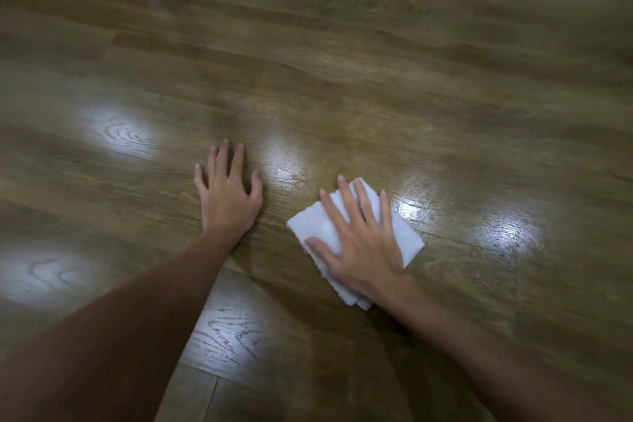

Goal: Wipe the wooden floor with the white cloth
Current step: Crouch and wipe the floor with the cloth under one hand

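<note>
Wiping with right hand flat, fingers spread, pressing white cloth onto wooden floor; left hand splayed flat, likely bracing.

1. Your white cloth is folded into a flat, roughly rectangular pad with slightly ragged edges. It lies pressed on the floor at about 4 o'clock from the picture's centre.
2. Your wooden floor is brown, grain-patterned planking, glossy, with bright light patches.
</note>
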